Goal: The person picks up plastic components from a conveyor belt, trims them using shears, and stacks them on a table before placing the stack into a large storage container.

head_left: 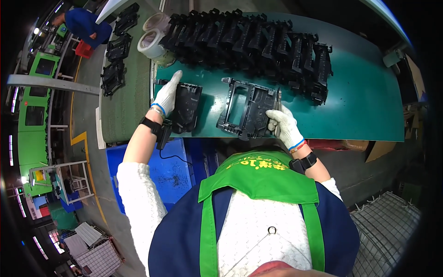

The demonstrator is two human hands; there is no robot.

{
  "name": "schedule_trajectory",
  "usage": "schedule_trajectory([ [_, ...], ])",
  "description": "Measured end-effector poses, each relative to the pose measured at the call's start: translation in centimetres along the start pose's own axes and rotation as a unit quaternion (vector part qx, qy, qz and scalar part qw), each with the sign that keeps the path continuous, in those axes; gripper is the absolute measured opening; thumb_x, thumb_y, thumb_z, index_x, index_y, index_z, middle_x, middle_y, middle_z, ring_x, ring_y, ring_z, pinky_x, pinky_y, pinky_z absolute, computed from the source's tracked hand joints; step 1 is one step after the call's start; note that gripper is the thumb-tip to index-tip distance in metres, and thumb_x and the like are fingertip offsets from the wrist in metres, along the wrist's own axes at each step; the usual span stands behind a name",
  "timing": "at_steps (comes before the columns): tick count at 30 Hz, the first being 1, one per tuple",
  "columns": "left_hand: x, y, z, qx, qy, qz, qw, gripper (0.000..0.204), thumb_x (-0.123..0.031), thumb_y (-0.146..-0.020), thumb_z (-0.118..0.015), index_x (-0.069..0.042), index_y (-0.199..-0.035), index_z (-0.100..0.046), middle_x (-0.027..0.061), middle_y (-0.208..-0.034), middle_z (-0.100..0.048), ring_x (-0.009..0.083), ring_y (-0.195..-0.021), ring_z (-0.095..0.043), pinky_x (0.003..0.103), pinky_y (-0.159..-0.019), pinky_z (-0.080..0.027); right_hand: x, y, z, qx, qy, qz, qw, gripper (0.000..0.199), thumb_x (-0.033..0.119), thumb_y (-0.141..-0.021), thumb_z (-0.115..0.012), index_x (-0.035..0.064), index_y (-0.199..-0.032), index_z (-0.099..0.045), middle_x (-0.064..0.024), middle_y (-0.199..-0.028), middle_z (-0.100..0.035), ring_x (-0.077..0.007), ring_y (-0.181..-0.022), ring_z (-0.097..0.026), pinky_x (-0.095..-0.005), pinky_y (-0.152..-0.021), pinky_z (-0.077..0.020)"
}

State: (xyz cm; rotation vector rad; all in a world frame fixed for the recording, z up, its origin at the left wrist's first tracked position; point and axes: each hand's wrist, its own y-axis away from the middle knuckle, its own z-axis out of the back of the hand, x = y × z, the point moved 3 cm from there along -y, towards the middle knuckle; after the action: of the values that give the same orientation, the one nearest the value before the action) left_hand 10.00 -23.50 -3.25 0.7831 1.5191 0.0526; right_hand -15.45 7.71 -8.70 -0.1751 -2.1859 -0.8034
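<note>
My left hand (167,96), in a white knitted glove, grips the left side of a black moulded plastic part (188,107), with its fingertips pointing away from me. Some of that hand's grip is hidden. To the right, a black plastic frame (251,111) with a rectangular opening lies near the table's front edge. My right hand (283,124), gloved as well, closes its thumb and fingers on the frame's right edge. A narrow greyish strip (278,98) rises beside those fingers; whether it is a tool or part of the frame, I cannot tell.
Rows of similar black frames (249,44) stand across the far side of the green table (355,97). Tape rolls (151,40) sit far left, beside a belt (131,104) carrying more parts. A blue bin (159,173) stands below. Another person (87,27) is at far left.
</note>
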Motion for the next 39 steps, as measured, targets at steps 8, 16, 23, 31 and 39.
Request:
schedule_trajectory([
  [8, 0.0, -1.0, -1.7, 0.047, -0.006, 0.024, 0.999, 0.045, -0.041, -0.101, -0.070, -0.004, -0.125, -0.066, 0.0097, -0.123, -0.070, 0.0222, -0.106, -0.071, 0.036, -0.092, -0.057, -1.8, 0.5, 3.0, -0.021, -0.072, -0.029, 0.997, 0.016, 0.005, -0.093, -0.070, 0.0084, -0.106, -0.062, 0.0052, -0.072, -0.052, -0.0063, -0.054, -0.046, -0.0246, -0.051, -0.0447],
  [16, -0.6, -1.6, -0.5, -0.044, -0.561, -0.062, 0.824, 0.057, -0.055, -0.097, -0.064, 0.000, -0.109, -0.072, 0.0102, -0.098, -0.074, 0.0246, -0.089, -0.071, 0.037, -0.082, -0.055, -2.2, 1.2, 2.8, -0.041, -0.075, -0.022, 0.996, 0.015, 0.005, -0.093, -0.070, 0.0075, -0.106, -0.062, 0.0038, -0.068, -0.052, -0.0091, -0.053, -0.047, -0.0270, -0.050, -0.0459],
  [23, -1.4, -0.5, -0.7, -0.088, -0.523, -0.093, 0.842, 0.059, -0.053, -0.096, -0.064, -0.002, -0.124, -0.071, 0.0159, -0.111, -0.077, 0.0338, -0.102, -0.074, 0.041, -0.090, -0.056, -2.8, 1.0, 3.5, -0.051, -0.100, -0.029, 0.993, 0.012, 0.006, -0.093, -0.071, 0.0070, -0.102, -0.063, 0.0020, -0.068, -0.055, -0.0115, -0.052, -0.052, -0.0290, -0.049, -0.0487],
  [31, 2.3, 6.7, -10.6, 0.151, -0.508, -0.219, 0.819, 0.055, -0.042, -0.097, -0.068, -0.003, -0.135, -0.066, 0.0160, -0.110, -0.075, 0.0273, -0.101, -0.072, 0.040, -0.091, -0.056, -3.9, 1.3, 3.4, -0.039, -0.076, -0.065, 0.994, 0.011, 0.012, -0.094, -0.072, 0.0084, -0.088, -0.063, -0.0017, -0.066, -0.059, -0.0148, -0.053, -0.057, -0.0281, -0.045, -0.0429],
  [39, 1.9, 7.1, -12.1, 0.317, -0.252, -0.001, 0.914, 0.048, -0.012, -0.102, -0.058, 0.001, -0.148, -0.054, -0.0008, -0.082, -0.060, 0.0097, -0.064, -0.054, 0.026, -0.061, -0.046, -3.8, 1.8, 0.7, -0.054, -0.122, -0.069, 0.989, 0.029, 0.016, -0.096, -0.075, 0.0142, -0.121, -0.060, -0.0028, -0.072, -0.061, -0.0141, -0.051, -0.054, -0.0316, -0.045, -0.0410],
])
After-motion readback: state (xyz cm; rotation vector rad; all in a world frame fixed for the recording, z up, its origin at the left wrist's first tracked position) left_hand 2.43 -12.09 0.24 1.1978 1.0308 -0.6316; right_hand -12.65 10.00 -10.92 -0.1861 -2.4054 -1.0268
